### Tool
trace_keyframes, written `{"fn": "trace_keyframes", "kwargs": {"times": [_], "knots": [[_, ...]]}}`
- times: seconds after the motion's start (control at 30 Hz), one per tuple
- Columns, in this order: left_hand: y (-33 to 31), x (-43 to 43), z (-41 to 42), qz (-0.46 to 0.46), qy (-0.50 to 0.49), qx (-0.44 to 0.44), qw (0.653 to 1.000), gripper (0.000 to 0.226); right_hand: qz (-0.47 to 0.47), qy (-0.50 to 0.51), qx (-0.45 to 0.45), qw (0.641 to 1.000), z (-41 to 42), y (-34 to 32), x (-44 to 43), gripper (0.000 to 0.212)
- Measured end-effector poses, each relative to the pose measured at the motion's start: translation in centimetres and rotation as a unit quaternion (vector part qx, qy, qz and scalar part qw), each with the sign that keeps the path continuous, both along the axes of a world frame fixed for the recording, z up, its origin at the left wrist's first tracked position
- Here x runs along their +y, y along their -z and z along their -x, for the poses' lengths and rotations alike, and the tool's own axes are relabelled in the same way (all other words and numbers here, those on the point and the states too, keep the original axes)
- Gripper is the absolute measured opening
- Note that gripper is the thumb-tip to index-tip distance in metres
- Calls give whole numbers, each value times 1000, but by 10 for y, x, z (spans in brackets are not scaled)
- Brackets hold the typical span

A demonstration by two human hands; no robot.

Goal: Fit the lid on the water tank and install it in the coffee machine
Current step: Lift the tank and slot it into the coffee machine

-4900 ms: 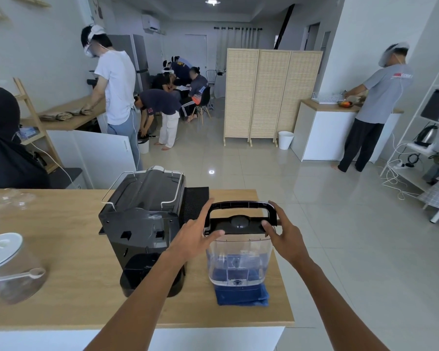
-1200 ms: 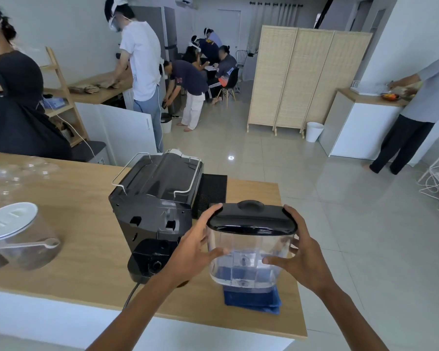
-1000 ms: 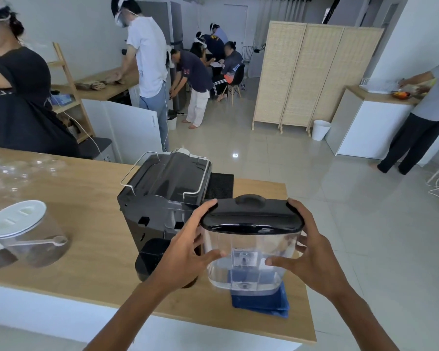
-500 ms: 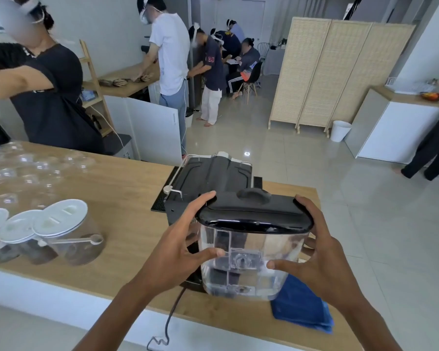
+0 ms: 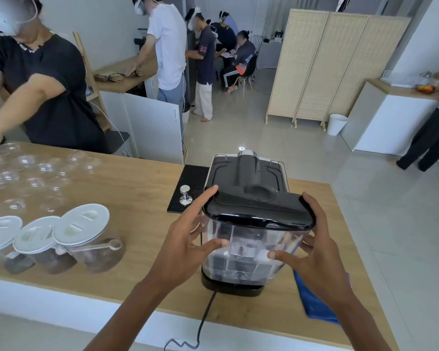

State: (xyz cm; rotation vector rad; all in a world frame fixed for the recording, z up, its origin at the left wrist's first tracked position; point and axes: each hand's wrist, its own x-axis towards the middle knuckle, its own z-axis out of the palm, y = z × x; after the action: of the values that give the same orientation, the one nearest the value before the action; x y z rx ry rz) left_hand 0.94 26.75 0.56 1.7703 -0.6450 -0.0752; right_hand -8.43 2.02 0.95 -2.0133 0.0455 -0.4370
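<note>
Both hands, left hand [image 5: 185,245] and right hand [image 5: 317,252], grasp the lidded water tank [image 5: 251,252] at frame centre, hiding the coffee machine [image 5: 249,173]; jars [image 5: 84,239] lower left, blue cloth [image 5: 314,302] lower right.

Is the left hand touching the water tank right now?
Touching. In the head view, the left hand presses against the water tank: its thumb lies across the clear front wall and its fingertips reach the black lid edge.
</note>
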Motion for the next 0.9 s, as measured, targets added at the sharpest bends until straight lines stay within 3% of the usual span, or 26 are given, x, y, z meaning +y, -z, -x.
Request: {"fn": "trace_keyframes", "kwargs": {"times": [0.5, 0.9], "knots": [[19, -7, -11, 71, -10, 2, 997, 90, 0, 73, -22, 997, -6, 10, 18, 111], [38, -6, -6, 35, -45, -41, 998, 87, -4, 97, -25, 995, -6, 32, 30, 112]]}}
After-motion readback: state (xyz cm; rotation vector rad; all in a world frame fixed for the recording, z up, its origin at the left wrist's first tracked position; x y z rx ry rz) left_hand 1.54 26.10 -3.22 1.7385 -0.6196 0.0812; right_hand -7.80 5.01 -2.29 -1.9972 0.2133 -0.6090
